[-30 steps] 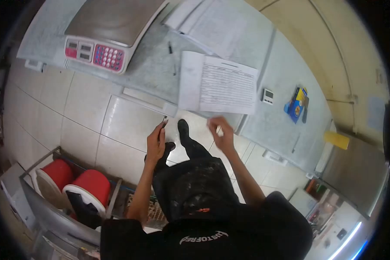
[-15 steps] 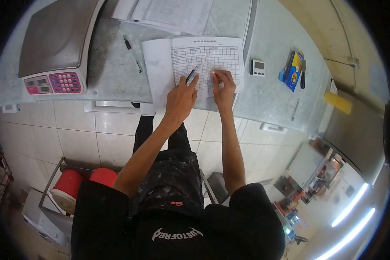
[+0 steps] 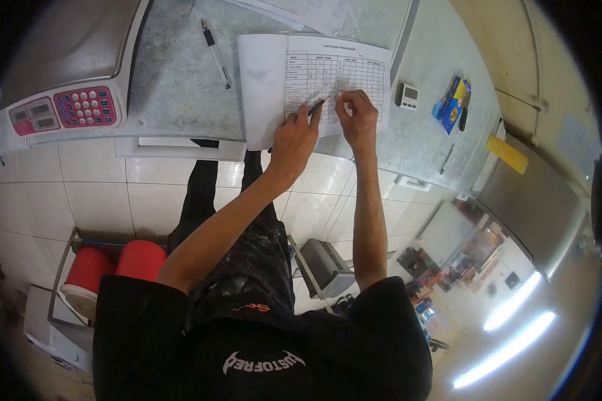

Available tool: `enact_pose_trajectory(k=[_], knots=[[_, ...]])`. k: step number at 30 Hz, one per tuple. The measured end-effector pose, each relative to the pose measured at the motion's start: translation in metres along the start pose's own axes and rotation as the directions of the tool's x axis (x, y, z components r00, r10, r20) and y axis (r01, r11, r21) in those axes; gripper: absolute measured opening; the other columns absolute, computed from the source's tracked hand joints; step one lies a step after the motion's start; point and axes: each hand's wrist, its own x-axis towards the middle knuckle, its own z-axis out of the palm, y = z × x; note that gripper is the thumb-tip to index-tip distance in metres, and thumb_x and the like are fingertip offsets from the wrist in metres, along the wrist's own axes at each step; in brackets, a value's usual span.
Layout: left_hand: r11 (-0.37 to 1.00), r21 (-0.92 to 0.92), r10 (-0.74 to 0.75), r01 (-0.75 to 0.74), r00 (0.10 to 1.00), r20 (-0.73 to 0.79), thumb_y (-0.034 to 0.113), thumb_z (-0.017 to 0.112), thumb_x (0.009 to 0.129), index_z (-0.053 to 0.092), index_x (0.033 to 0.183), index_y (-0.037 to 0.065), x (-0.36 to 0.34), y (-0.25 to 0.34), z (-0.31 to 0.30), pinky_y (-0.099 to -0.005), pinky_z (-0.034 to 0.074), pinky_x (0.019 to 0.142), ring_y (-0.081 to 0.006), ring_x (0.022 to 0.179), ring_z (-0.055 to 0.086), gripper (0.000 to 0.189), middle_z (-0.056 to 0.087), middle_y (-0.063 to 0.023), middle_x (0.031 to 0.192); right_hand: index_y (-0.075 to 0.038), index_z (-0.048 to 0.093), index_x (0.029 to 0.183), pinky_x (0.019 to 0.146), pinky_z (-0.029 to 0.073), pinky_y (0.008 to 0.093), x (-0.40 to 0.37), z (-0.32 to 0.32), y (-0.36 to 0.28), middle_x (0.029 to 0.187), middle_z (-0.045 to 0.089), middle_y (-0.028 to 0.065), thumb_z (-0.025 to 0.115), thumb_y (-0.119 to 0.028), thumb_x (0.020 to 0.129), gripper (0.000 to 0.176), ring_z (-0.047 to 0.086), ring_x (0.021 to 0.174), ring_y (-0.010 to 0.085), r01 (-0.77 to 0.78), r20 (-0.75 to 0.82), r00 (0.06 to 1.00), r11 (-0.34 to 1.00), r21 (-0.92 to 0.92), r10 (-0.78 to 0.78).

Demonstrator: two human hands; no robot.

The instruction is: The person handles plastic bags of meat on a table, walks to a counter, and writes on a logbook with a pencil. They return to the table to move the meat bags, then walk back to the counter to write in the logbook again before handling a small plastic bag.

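Observation:
A printed form sheet [image 3: 364,77] with a filled-in table lies on the metal worktop, its blank left flap [image 3: 261,87] beside it. My left hand [image 3: 294,142] is closed around a dark pencil [image 3: 317,106], whose tip points up and right over the table columns. Close to that tip, my right hand [image 3: 359,120] rests on the sheet with thumb and forefinger pinched together. Something small and pale shows at its fingertips, and I cannot tell what it is. A clear pen with a black cap [image 3: 215,53] lies left of the papers.
At the left stands a weighing scale [image 3: 80,87] with a pink keypad. More papers [image 3: 308,12] lie at the back. Right of the form are a small digital timer [image 3: 407,96], a blue and yellow packet [image 3: 452,105] and a thin stick-like item [image 3: 447,159]. Red buckets [image 3: 142,259] stand below.
The whole view has shifted. Over the form, the pencil tip sits lower and the pencil leans flatter. My right fingertips have come closer to my left hand.

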Motion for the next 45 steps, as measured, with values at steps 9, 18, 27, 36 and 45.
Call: enact_pose_trajectory(k=[9, 18, 27, 36, 45], knots=[[0.998, 0.028, -0.062, 0.061, 0.997, 0.047, 0.004, 0.065, 0.080, 0.058, 0.128, 0.005, 0.000, 0.005, -0.002, -0.0327, 0.059, 0.062, -0.0250, 0.084, 0.066, 0.049, 0.055, -0.0140, 0.111, 0.002, 0.060, 0.078, 0.052, 0.044, 0.0303, -0.007, 0.011, -0.002, 0.071, 0.060, 0.0095, 0.072, -0.002, 0.081, 0.014, 0.053, 0.056, 0.0174, -0.049, -0.102, 0.994, 0.999, 0.024, 0.051], [0.997, 0.060, -0.051, 0.052, 0.999, -0.015, 0.004, 0.066, 0.078, 0.060, 0.124, 0.004, 0.002, 0.005, 0.000, -0.0299, 0.058, 0.060, -0.0235, 0.082, 0.065, 0.046, 0.056, -0.0123, 0.109, 0.000, 0.065, 0.079, 0.054, 0.044, 0.0273, -0.003, 0.013, 0.002, 0.067, 0.066, 0.0069, 0.076, -0.010, 0.081, 0.015, 0.052, 0.056, 0.0108, -0.166, -0.063, 0.984, 0.985, 0.036, 0.168], [0.994, 0.103, -0.024, 0.032, 0.997, -0.076, 0.007, 0.066, 0.079, 0.063, 0.119, 0.005, -0.004, 0.007, 0.002, -0.0287, 0.056, 0.058, -0.0208, 0.078, 0.064, 0.040, 0.056, -0.0086, 0.100, 0.002, 0.060, 0.075, 0.055, 0.046, 0.0320, 0.000, 0.016, 0.004, 0.066, 0.061, 0.0126, 0.075, -0.005, 0.076, 0.016, 0.056, 0.056, 0.0189, -0.129, -0.185, 0.973, 0.990, 0.059, 0.138], [0.993, 0.041, -0.112, 0.113, 0.993, -0.031, 0.003, 0.064, 0.078, 0.058, 0.129, 0.008, -0.002, 0.012, 0.007, -0.0356, 0.057, 0.067, -0.0268, 0.088, 0.066, 0.052, 0.055, -0.0133, 0.112, 0.002, 0.061, 0.077, 0.057, 0.048, 0.0312, -0.005, 0.011, 0.007, 0.067, 0.063, 0.0122, 0.075, -0.004, 0.075, 0.015, 0.060, 0.059, 0.0199, -0.124, -0.007, 0.992, 0.987, 0.105, 0.125], [0.973, -0.180, -0.160, 0.144, 0.984, -0.077, 0.002, 0.066, 0.081, 0.055, 0.131, 0.011, -0.011, 0.018, -0.003, -0.0385, 0.056, 0.073, -0.0303, 0.083, 0.064, 0.052, 0.053, -0.0167, 0.112, 0.003, 0.065, 0.087, 0.065, 0.049, 0.0310, 0.069, -0.001, 0.045, 0.079, 0.065, 0.0108, 0.072, -0.007, 0.085, 0.013, 0.061, 0.070, 0.0189, 0.074, -0.209, 0.978, 0.970, 0.234, -0.024]])
